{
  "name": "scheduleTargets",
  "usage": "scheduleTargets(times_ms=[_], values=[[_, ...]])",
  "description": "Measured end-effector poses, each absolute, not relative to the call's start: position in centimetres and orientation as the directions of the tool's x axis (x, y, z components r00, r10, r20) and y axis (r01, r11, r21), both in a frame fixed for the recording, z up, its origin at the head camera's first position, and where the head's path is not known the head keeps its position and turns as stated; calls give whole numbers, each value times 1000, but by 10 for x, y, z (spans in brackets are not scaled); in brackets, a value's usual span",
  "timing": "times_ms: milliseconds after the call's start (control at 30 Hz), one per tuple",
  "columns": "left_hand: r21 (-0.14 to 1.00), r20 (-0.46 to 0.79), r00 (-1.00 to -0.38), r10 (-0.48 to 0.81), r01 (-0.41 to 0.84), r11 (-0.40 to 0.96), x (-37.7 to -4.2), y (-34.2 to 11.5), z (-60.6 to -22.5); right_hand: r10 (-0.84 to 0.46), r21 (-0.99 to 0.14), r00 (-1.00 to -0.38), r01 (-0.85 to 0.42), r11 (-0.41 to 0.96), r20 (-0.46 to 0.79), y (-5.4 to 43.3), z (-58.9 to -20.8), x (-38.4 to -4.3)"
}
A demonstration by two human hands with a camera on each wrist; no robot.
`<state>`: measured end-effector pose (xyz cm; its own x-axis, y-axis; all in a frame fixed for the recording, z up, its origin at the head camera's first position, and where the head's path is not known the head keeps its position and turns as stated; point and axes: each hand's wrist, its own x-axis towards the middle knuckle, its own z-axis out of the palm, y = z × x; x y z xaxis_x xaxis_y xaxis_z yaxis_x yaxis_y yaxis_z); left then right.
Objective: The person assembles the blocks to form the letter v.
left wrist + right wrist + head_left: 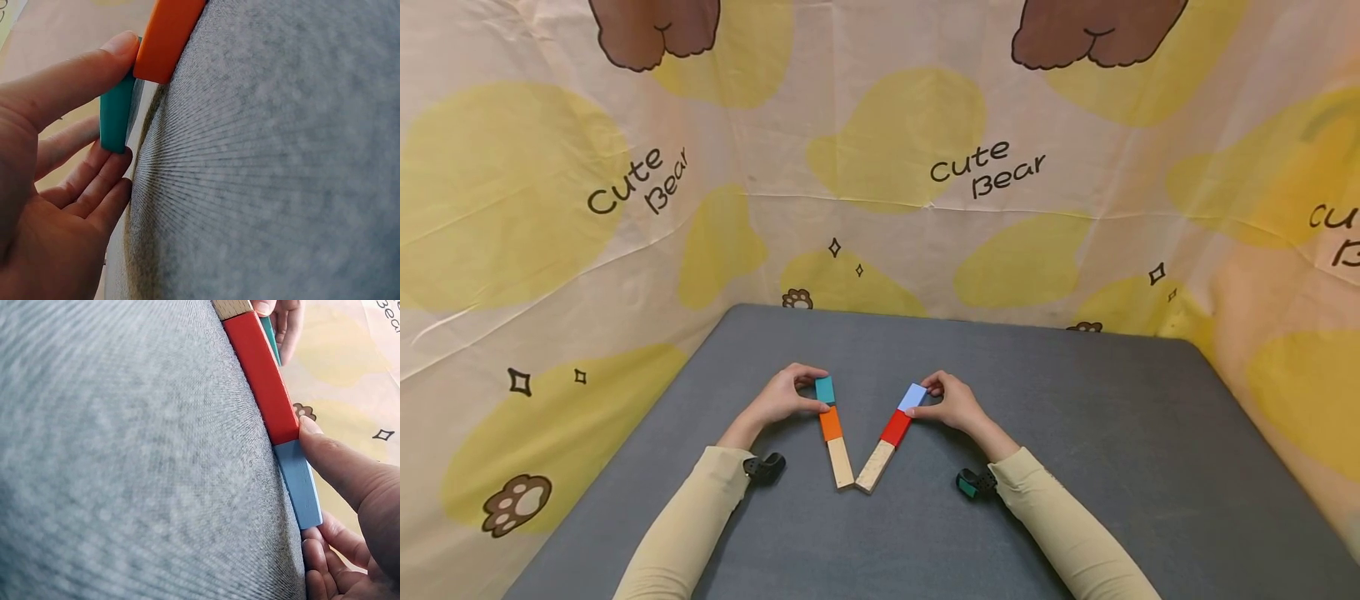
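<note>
Two rows of blocks form a V on the grey table, their near ends meeting at a point. In the left row a teal block (824,390) lies at the far end, then an orange block (831,425), then a plain wooden block (841,463). My left hand (781,397) pinches the teal block (115,122), thumb by its joint with the orange block. The right row runs from a light blue block (913,397) through a red block (896,428) to another wooden block (876,467). With thumb and fingers, my right hand (957,403) holds the light blue block (299,484) at its ends.
The grey cloth-covered table (1045,383) reaches back to a hanging cloth (880,167) printed with bears and yellow patches, which also closes off both sides. A dark wrist camera (765,468) sits on the left wrist, another camera (976,483) on the right.
</note>
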<state>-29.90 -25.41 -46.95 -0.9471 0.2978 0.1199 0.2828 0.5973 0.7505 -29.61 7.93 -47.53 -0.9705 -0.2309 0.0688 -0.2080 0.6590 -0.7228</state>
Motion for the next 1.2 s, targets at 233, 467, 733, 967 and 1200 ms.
scheduleTargets(times_ms=[233, 467, 733, 967, 1200], values=[[750, 125, -945, 302, 290, 594, -300, -255, -470, -233, -724, -970, -210, 657, 70, 79, -476, -296], [749, 131, -941, 311, 299, 591, -299, -255, -471, -233, -726, -970, -206, 657, 64, 79, -476, -297], [743, 138, -940, 313, 307, 594, -300, -255, -471, -235, -721, -969, -215, 659, 74, 79, -475, -297], [729, 134, -941, 310, 306, 612, -300, -255, -470, -233, -726, -970, -213, 654, 74, 79, -476, -298], [727, 137, -939, 315, 312, 612, -301, -257, -471, -239, -725, -967, -223, 651, 83, 80, -476, -298]])
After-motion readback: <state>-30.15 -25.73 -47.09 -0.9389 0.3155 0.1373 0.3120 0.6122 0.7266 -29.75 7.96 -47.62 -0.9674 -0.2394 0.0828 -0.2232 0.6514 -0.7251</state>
